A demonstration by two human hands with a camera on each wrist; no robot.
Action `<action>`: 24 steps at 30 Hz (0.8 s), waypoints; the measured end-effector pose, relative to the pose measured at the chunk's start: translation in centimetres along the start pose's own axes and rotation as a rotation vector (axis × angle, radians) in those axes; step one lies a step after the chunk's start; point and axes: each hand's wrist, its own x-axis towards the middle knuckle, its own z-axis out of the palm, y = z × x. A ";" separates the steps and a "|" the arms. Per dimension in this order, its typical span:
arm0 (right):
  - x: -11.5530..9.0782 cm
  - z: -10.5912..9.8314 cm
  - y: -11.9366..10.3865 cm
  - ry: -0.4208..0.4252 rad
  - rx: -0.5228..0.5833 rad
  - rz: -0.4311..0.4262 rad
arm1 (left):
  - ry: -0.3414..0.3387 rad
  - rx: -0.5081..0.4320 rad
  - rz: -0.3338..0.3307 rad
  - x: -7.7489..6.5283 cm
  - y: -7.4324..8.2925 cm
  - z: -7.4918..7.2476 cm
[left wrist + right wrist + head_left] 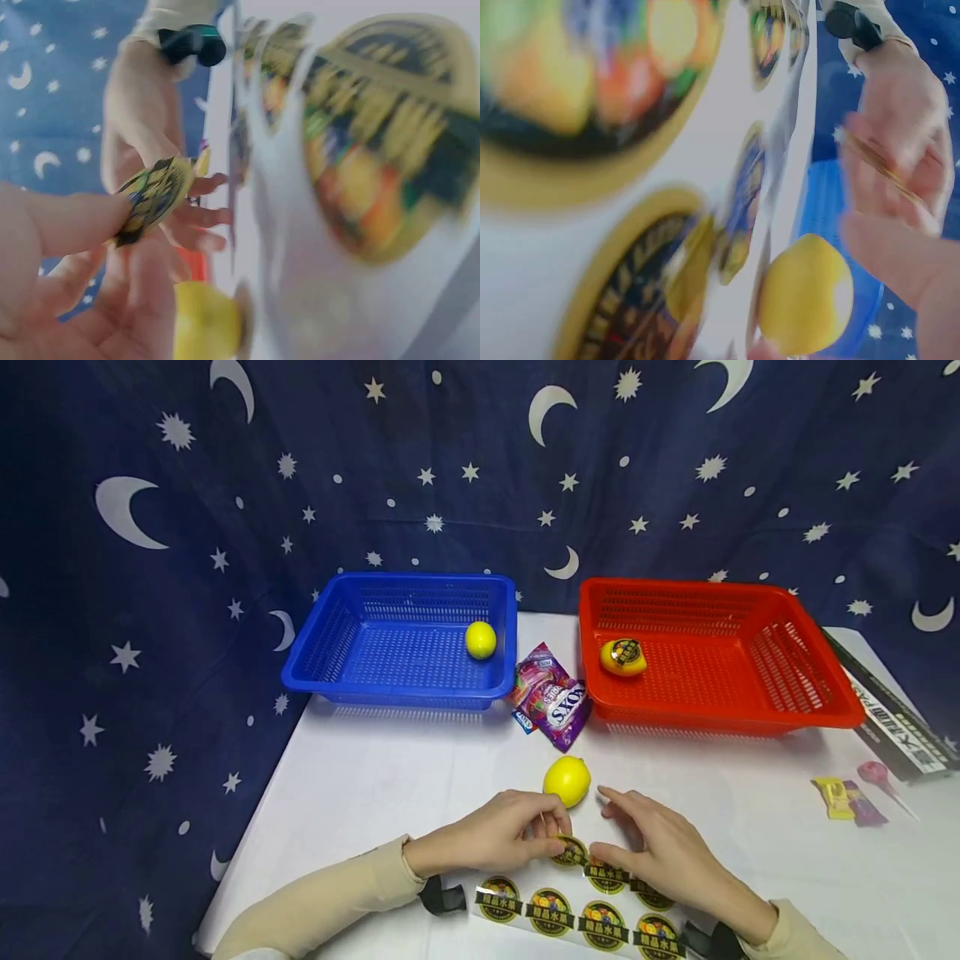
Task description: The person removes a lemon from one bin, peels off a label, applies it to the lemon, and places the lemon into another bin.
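My left hand (pixel 513 831) pinches a round black-and-gold fruit sticker (pixel 154 199) between thumb and fingers, lifted off the surface. Facing it, my right hand (pixel 667 852) hovers over the sticker sheet (pixel 550 912), fingers loosely spread and holding nothing. The clear sheet bears several such stickers and lies before me on the white table. Just beyond the fingertips of both hands sits a plain yellow lemon (pixel 567 781); it shows in the right wrist view too. Both wrist views are partly blurred.
A blue basket (pixel 397 695) at back left holds one plain lemon (pixel 481 640). The red basket (pixel 712 714) at back right holds a stickered yellow fruit (pixel 636 666). Candy bags (pixel 558 702) lie between them. Wrapped candies (pixel 834 799), a lollipop (pixel 873 772) and a dark box (pixel 896 735) lie right.
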 end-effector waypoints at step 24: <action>7.0 0.8 0.6 -0.027 0.150 -0.133 | 0.426 0.152 -0.135 3.5 -2.3 -2.0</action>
